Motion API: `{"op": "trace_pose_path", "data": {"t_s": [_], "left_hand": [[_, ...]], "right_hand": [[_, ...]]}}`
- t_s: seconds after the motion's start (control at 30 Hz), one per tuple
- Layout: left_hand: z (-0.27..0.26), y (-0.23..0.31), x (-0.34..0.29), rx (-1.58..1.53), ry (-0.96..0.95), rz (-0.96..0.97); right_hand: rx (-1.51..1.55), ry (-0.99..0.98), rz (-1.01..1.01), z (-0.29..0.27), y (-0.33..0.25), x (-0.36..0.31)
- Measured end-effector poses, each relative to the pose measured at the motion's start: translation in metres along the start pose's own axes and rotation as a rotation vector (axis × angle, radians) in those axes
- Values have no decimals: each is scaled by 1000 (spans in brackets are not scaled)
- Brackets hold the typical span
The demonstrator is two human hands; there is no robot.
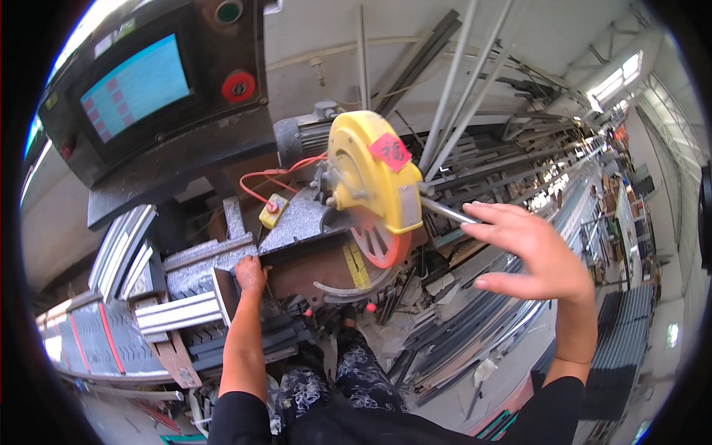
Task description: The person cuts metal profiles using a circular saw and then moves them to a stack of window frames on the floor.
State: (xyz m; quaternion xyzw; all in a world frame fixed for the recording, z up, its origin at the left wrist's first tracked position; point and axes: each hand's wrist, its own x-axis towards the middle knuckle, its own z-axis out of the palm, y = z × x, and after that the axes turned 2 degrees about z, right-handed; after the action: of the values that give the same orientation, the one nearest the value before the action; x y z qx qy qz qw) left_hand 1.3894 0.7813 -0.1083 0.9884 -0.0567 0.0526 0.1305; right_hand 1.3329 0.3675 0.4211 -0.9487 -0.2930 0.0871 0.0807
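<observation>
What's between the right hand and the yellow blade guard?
A metal rod: in the head view it runs from the yellow blade guard to the fingertips of the open right hand. Whether they touch it, I can't tell.

Left arm reaching low, right hand raised with its fingers spread.

The left forearm (245, 348) runs forward, fairly straight, to the left hand (252, 273), which is set low with its fingers bent downward; from where I stand I can't make out how tightly they close. The right forearm (575, 334) rises steeply, and at the wrist the right hand (530, 248) turns inward, fingers loosely extended to the left, thumb (498, 282) held well apart beneath them. Both forearms are bare below short black sleeves (239, 419).
</observation>
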Motion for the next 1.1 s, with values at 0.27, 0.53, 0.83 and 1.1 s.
{"op": "trace_pose_path", "data": {"t_s": [0.27,0.53,0.83,1.1], "left_hand": [[7,-20,0,-36,-57,-28],[25,-18,3,51,-61,7],[26,-27,5,77,-78,-11],[29,-38,10,23,-89,-4]], "right_hand": [[431,-56,647,161,-40,-100],[660,201,1042,338,-33,-141],[601,169,1035,350,-32,-134],[676,170,1045,356,-29,-135]]}}
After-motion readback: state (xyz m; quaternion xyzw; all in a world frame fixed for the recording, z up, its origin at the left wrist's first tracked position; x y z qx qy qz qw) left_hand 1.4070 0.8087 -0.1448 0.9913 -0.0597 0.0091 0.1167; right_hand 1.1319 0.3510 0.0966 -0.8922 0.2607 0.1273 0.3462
